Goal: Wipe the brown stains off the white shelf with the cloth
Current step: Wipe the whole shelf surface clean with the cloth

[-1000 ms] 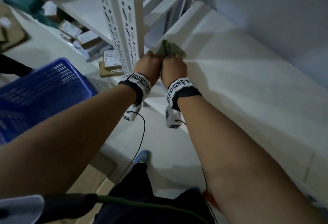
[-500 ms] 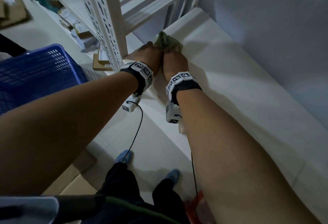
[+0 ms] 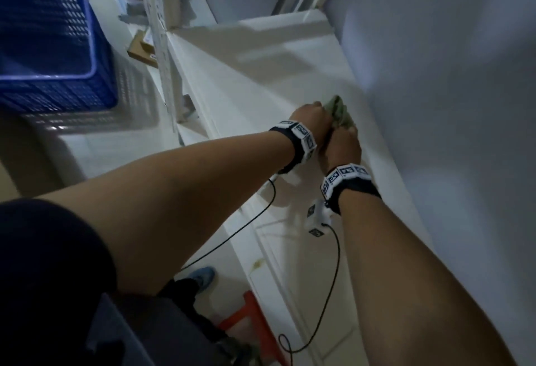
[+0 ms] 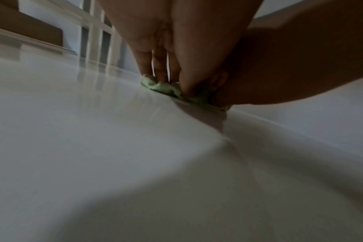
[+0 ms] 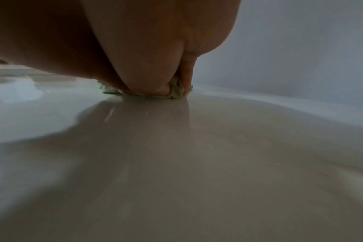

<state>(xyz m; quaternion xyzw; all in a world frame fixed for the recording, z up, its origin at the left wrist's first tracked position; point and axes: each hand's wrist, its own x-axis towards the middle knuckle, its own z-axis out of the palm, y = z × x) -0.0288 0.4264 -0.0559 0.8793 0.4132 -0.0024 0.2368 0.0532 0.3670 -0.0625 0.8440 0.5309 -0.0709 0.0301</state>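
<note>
A crumpled green cloth [image 3: 338,108] lies on the white shelf [image 3: 261,81], close to the back wall. My left hand [image 3: 311,117] and right hand [image 3: 343,148] sit side by side on it. Both grip it with curled fingers and press it down. In the left wrist view the fingers [image 4: 160,65] and thumb dig into the cloth [image 4: 162,86] on the glossy shelf [image 4: 93,147]. In the right wrist view thumb and finger pinch a fold of the cloth [image 5: 176,92] against the shelf [image 5: 197,163]. A small brownish mark [image 3: 256,264] shows near the shelf's front edge.
A perforated white upright post [image 3: 162,46] stands at the shelf's left end. A blue basket [image 3: 49,46] is further left, with cardboard boxes [image 3: 142,49] behind the post. The grey wall [image 3: 435,75] bounds the shelf on the right. A red stool [image 3: 249,319] and cables [image 3: 327,293] are below.
Both hands have slid the cloth along the shelf, away from the upright post and toward the back wall. The head view has swung, so the post now sits far left.
</note>
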